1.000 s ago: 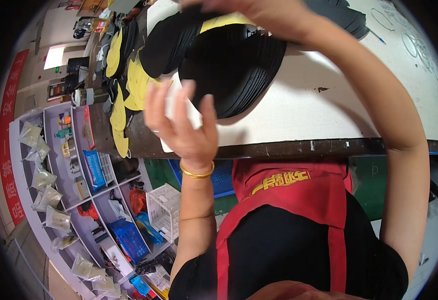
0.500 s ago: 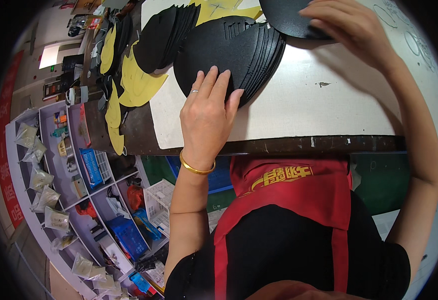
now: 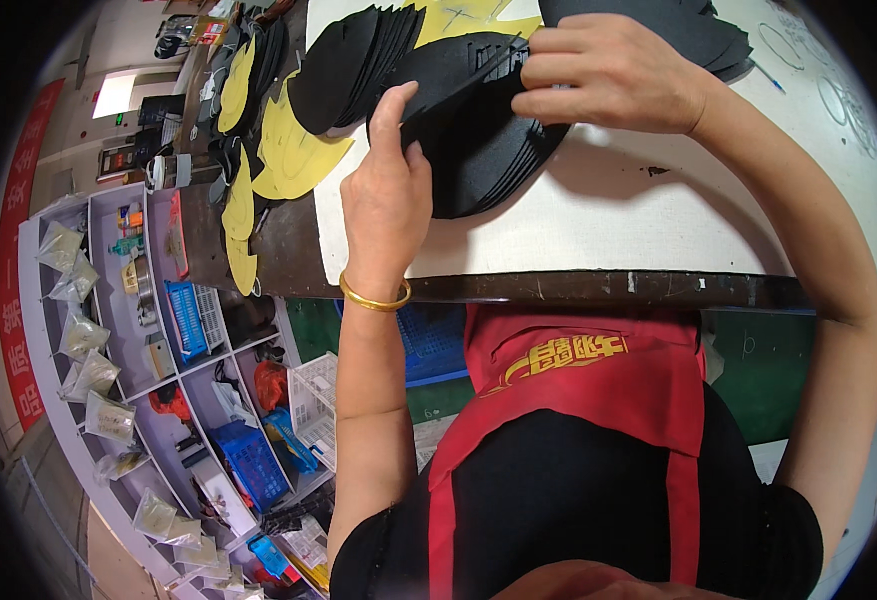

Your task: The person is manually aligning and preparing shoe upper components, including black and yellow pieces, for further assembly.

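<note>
Workshop room: red banner (image 3: 18, 260) down the far left wall, then pale compartment shelving (image 3: 163, 390) off the bench's left end, with plastic packets along its left side and a blue basket (image 3: 248, 460) inside. Bench (image 3: 558, 290) has a dark near edge and a white top sheet (image 3: 598, 240). Yellow cut pieces (image 3: 293, 150) straddle the white sheet's left edge; right of them, a fanned smaller black stack (image 3: 348, 75) toward the far side. Left hand (image 3: 386, 200) at the left edge of the main black stack (image 3: 503, 185), thumb and index tip showing, other fingers hidden; can't tell how firmly it grips. Main stack sits left of the bench's middle, back from the near edge. Its top black sheet (image 3: 463, 115) looks tilted up between the hands. Right hand (image 3: 598, 75) at the stack's far right side, fingers curled, apparently pinching that sheet's edge. Far right: another black pile (image 3: 663, 40), pen (image 3: 766, 75) just beside it. Step in hand, as judged: separating one sheet from the stack. Next move calls for a sure pinch on that single edge, left hand steadying, layers below undisturbed.
</note>
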`<state>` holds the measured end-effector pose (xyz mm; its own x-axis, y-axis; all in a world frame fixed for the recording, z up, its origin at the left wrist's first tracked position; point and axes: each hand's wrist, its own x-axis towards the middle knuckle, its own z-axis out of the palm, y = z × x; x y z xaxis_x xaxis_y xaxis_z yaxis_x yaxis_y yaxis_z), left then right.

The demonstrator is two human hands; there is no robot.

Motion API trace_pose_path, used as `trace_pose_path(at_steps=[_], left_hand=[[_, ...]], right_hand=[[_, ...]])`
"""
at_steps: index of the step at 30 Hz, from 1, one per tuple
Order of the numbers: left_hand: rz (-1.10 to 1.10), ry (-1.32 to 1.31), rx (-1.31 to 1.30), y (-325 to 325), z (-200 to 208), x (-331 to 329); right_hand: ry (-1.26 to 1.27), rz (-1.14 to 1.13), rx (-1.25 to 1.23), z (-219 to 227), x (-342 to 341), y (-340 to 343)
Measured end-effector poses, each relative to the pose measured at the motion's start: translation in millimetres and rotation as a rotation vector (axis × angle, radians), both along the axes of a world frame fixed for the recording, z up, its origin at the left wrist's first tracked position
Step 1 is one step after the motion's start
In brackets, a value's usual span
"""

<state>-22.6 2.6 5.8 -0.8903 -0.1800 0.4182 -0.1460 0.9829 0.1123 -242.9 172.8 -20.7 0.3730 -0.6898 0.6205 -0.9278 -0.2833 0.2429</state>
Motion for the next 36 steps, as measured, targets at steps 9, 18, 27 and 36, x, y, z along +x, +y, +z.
trace_pose_path(at_steps=[9, 18, 27, 36], left_hand=[[-0.032, -0.014, 0.129, -14.2, 7.5, 1.4], [0.03, -0.204, 0.28, -23.8, 15.9, -0.3], [-0.124, 0.07, 0.373, -44.8, 10.0, 4.5], [-0.008, -0.038, -0.176, 35.1, -18.1, 7.4]], right_hand=[[0.016, 0.087, 0.192, -4.3, -0.6, -15.6], [0.172, 0.181, 0.202, 4.6, 3.1, -30.4], [0.118, -0.009, -0.027, -1.5, 23.4, -65.8], [-0.052, -0.281, -0.372, 37.9, -57.0, 53.2]])
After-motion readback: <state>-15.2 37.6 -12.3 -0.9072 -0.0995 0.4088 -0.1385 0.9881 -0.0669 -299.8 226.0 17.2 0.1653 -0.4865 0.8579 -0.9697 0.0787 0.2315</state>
